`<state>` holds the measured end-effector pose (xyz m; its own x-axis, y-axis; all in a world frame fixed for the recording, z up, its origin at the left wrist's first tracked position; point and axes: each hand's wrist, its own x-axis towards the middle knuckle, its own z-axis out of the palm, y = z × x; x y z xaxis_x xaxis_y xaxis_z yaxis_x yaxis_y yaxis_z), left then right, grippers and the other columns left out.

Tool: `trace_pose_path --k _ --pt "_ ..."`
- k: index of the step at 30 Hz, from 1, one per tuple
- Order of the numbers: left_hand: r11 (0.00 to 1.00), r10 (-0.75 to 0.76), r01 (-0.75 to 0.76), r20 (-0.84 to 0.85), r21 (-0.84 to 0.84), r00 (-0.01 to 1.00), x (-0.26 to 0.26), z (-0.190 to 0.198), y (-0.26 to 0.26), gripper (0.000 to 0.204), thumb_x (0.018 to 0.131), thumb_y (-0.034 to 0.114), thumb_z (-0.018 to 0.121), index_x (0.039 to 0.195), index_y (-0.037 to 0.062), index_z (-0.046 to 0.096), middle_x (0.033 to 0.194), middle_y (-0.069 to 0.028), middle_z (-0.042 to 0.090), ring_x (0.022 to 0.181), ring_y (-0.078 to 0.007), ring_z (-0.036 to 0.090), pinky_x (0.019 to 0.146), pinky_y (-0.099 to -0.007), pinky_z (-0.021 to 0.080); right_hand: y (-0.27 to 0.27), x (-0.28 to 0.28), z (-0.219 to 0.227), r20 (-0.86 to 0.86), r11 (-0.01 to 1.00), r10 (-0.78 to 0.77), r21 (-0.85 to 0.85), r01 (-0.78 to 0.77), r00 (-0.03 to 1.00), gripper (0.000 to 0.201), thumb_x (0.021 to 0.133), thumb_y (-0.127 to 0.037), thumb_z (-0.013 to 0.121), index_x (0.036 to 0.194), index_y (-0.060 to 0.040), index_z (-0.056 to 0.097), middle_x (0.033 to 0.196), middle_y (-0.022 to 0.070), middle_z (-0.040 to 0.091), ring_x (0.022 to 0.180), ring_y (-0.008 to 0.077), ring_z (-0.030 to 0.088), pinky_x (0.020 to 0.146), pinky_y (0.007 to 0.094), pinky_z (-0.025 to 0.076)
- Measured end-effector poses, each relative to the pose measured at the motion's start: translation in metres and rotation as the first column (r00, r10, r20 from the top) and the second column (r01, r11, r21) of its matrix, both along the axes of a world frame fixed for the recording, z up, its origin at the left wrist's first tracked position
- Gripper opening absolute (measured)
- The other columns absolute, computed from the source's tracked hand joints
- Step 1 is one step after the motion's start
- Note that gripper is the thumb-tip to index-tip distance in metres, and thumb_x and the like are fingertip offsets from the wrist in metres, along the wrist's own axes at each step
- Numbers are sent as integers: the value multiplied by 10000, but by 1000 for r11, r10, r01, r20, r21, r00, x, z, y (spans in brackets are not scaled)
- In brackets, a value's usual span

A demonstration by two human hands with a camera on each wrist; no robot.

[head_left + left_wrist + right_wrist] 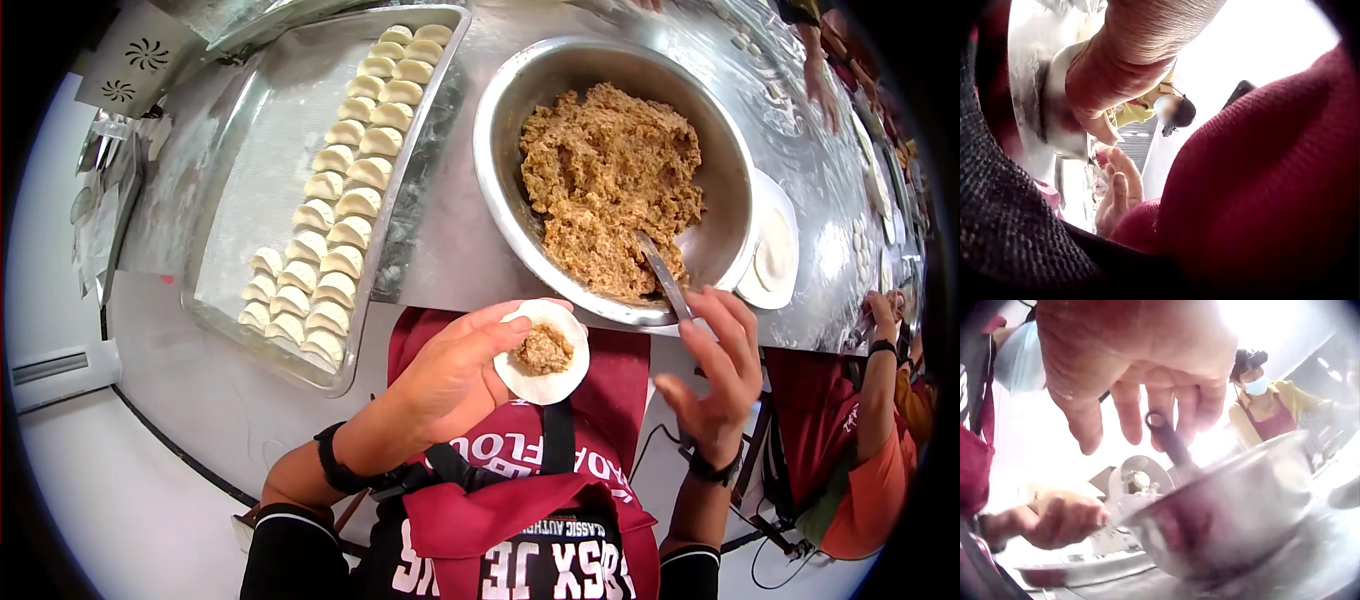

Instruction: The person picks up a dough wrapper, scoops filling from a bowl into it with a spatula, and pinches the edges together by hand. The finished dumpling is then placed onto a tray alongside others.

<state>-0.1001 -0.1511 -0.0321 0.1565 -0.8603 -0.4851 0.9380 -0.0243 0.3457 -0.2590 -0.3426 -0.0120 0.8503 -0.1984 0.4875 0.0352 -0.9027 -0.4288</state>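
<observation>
My left hand (495, 345) holds a round white dumpling wrapper (558, 378) in front of my red apron (610, 390). The wrapper lies on the fingers with the thumb on its edge, and a lump of brown filling (543, 349) sits in its middle. My right hand (692, 358) hovers with fingers spread and loose just beside the end of a metal utensil handle (663, 275). The utensil leans in the big steel bowl (500, 200) of minced filling (610, 180). In the right wrist view the handle (1169, 440) stands free under the fingers (1129, 409).
A long steel tray (260, 180) at the left carries two rows of folded dumplings (345, 205). A white plate with wrappers (775, 250) lies right of the bowl on the floured steel table (440, 240). Other people sit at the right (870, 450); a hand (822, 85) rests far back.
</observation>
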Motion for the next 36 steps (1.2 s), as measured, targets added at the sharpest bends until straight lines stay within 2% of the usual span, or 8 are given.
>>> trace_pose_path --k 5,13,14,16,20,26,33,36 --pt "997 4 -11 -97 -73 995 -6 -3 -4 402 941 172 407 1266 -64 383 1218 -184 507 1142 -266 504 992 -414 389 33 12 8 60 974 208 80 -213 976 284 625 -130 733 888 -91 636 1058 102 607 956 298 568 746 379 477" --pt "995 -78 79 19 -58 997 -10 4 -5 444 898 165 498 1277 -41 392 1220 -136 508 1153 -218 493 985 -359 387 39 30 -7 137 962 193 170 -215 972 209 588 -42 696 782 -49 617 1061 125 608 916 308 585 738 366 487" --pt "983 -175 184 272 -9 946 -9 9 -5 471 871 148 530 1283 -31 392 1221 -131 509 1148 -210 496 979 -344 386 39 32 -7 142 960 183 187 -208 973 208 588 -39 695 780 -45 615 1062 131 607 915 310 585 739 367 487" --pt "931 -342 330 688 155 640 -6 19 -5 536 817 115 595 1297 -11 391 1224 -120 512 1139 -193 502 965 -314 385 40 35 -5 151 954 166 225 -197 975 205 589 -34 693 777 -39 611 1064 144 606 913 313 587 741 369 488" --pt "967 -167 240 921 84 351 -13 18 -5 596 726 57 652 1274 2 425 1114 -156 573 1048 -247 565 864 -312 449 41 40 -10 199 956 163 211 -205 966 204 596 -32 690 782 -24 607 1057 162 605 913 320 588 740 365 486" --pt "986 -93 156 956 50 278 -12 8 -8 426 750 -55 584 1168 11 536 1092 -145 588 1003 -232 588 843 -305 462 41 48 -1 187 953 228 159 -258 956 217 614 -35 690 811 -9 601 1056 165 603 900 318 590 735 362 485" --pt "996 -83 89 706 29 704 -3 18 -3 366 823 -19 605 1181 -11 528 1151 -104 575 1044 -149 558 901 -272 454 37 45 -2 256 913 28 387 -130 966 203 670 -48 721 835 -3 610 1034 179 598 914 311 596 759 359 486" --pt "999 -27 46 716 -7 697 -5 17 -7 344 816 -12 622 1151 -10 545 1126 -101 591 1037 -153 563 891 -274 462 36 43 -2 227 906 54 398 -143 973 245 654 -62 737 858 -4 615 1039 182 597 913 309 595 768 364 482"
